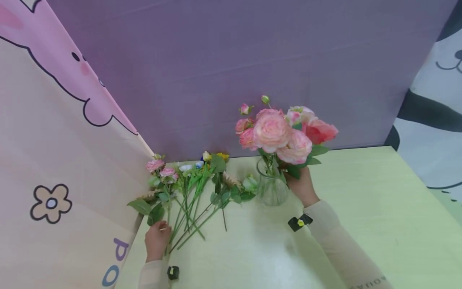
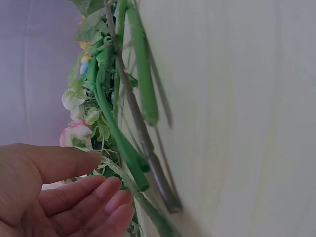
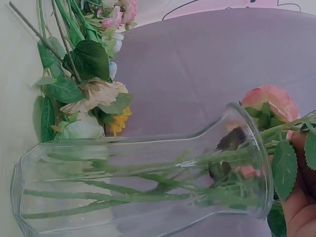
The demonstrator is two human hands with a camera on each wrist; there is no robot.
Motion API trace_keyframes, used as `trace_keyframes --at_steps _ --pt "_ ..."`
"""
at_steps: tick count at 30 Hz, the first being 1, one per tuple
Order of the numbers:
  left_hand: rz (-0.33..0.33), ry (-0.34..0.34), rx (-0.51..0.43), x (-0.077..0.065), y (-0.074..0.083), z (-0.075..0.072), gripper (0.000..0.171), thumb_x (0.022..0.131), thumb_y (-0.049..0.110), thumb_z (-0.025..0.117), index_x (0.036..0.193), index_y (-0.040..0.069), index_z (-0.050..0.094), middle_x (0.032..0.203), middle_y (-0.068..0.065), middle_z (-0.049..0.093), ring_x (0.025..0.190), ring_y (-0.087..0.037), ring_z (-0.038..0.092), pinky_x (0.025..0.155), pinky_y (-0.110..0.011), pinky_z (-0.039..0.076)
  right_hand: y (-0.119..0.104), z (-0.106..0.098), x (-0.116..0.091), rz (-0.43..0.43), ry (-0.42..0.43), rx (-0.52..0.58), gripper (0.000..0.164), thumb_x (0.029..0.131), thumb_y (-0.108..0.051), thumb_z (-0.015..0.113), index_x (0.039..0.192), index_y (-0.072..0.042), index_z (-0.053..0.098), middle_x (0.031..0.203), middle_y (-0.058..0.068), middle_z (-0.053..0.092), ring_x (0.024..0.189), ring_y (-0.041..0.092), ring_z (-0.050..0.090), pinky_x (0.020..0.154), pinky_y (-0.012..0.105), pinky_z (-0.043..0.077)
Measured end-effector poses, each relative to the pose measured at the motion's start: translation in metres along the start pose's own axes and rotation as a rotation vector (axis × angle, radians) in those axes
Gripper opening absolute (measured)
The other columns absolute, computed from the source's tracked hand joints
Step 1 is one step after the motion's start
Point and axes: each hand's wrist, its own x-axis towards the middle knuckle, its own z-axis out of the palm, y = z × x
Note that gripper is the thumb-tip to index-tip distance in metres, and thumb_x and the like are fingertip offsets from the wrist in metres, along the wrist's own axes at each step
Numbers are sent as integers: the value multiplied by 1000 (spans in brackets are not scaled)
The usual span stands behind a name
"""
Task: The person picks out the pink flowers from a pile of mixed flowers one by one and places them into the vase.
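A clear glass vase [image 1: 272,190] stands upright, holding pink artificial flowers [image 1: 272,132] whose green stems [image 3: 98,195] reach down inside the glass. My right hand [image 1: 302,185] is at the vase's mouth, gripping flower stems just above the rim; leaves partly cover its fingers [image 3: 298,207]. To the left, my left hand [image 1: 158,240] is beside the lower ends of the loose flower stems [image 1: 193,224]. In the left wrist view, its thumb and bent fingers [image 2: 79,202] stand apart with a gap between them, close to a pale green stem [image 2: 143,202].
Loose pink flowers [image 1: 155,165], white blooms [image 1: 185,167] and a beige flower [image 3: 96,96] lie left of the vase on the pale table [image 1: 361,208]. A purple backdrop [image 1: 216,80] rises behind the table, and a printed cloth [image 1: 86,168] borders its left side.
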Motion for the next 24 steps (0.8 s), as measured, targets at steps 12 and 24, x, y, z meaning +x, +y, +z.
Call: trace_keyframes --at_steps 12,24 --pt "-13 -38 42 4 -6 4 34 87 8 60 114 -12 57 108 -29 62 93 -42 61 80 -52 49 4 3 2 -93 -46 -9 30 74 25 58 102 17 54 86 -14 63 82 -2 59 78 12 48" --pt "5 -37 70 7 -10 7 28 82 2 63 106 -12 60 99 -27 64 89 -41 60 79 -52 48 -32 14 2 -152 -88 -164 33 72 23 59 104 19 54 93 35 59 91 -11 50 86 7 41"
